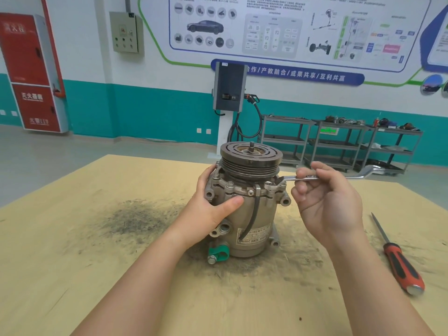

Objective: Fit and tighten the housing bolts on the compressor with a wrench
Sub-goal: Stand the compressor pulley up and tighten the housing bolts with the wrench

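The compressor [252,221] stands upright on the wooden table [72,251], its grooved pulley [251,157] on top. Several housing bolts sit in the flange below the pulley, one at the front left [229,185]. My left hand [213,204] grips the housing's left side, thumb across the front. A chrome ring wrench [288,178] has its ring end over a bolt on the right of the flange, with its shaft running out to the right. My right hand [327,197] holds the wrench shaft in curled fingers.
A screwdriver [397,258] with a red and black handle lies on the table at the right. Dark grime stains the tabletop left of the compressor. Beyond the table stand a charging post [229,87] and grey shelf carts [339,144] along the wall.
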Demonstrator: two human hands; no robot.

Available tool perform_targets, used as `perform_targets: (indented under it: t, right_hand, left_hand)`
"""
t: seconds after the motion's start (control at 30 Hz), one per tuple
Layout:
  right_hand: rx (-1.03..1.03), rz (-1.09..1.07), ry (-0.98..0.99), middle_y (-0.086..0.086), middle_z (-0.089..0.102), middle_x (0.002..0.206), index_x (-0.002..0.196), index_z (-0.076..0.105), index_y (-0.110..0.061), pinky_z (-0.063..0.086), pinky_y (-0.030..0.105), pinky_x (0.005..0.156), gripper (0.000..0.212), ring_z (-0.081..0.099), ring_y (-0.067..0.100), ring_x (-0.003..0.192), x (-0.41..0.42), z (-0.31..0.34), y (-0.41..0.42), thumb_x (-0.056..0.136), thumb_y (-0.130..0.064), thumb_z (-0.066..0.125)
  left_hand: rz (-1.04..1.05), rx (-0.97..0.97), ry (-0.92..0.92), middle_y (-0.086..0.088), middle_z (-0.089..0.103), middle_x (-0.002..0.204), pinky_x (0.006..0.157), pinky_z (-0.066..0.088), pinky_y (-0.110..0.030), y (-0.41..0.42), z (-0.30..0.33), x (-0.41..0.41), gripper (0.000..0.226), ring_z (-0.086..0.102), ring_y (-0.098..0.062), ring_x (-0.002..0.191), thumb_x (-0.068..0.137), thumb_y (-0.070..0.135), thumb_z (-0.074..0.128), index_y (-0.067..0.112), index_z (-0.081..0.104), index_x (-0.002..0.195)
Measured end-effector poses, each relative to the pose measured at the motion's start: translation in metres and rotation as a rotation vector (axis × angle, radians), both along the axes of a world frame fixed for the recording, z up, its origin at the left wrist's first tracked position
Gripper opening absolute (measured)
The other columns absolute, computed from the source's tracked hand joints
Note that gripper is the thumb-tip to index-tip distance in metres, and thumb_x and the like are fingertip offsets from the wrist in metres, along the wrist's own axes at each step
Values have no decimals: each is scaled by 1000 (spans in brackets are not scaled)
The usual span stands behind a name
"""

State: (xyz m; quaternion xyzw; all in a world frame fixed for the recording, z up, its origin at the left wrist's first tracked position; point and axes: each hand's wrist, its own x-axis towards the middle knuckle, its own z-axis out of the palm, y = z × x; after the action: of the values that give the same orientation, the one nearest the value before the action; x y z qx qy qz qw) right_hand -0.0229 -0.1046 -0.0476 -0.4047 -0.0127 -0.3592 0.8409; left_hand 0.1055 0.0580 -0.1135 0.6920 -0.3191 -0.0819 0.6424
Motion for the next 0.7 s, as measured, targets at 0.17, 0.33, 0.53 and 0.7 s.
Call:
perform_targets:
  t: [0.17,0.33,0.53,0.7]
  right_hand:
    - [-14,-18,-18,8,59,60,92,48,-10,38,22,44,21,45,17,44,4,0,-8,95,0,30]
    - [-121,-78,-76,8,61,60,90,46,-13,39,22,47,21,48,18,45,1,-1,-8,94,1,30]
    - [-92,-46,-14,8,59,59,90,45,-10,39,22,45,21,46,17,44,6,-2,-9,94,2,29]
    - [-61,-181,-63,6,58,55,82,48,-10,37,21,43,25,44,16,42,7,-11,4,91,3,29]
  left_hand:
    - [14,-14,0,20,55,138,110,45,-39,-3,0,-3,92,55,-2,126,57,68,79,64,23,130]
    - [61,-29,-24,2,43,150,112,41,-50,-4,-1,-5,114,47,-19,136,46,83,77,55,23,142]
    - [93,-38,-37,18,57,134,105,50,-38,-4,-4,-6,101,58,0,120,54,68,78,48,31,142]
    - [140,-35,-29,22,64,122,102,52,-37,-3,-3,-5,104,61,0,114,48,65,81,45,38,140]
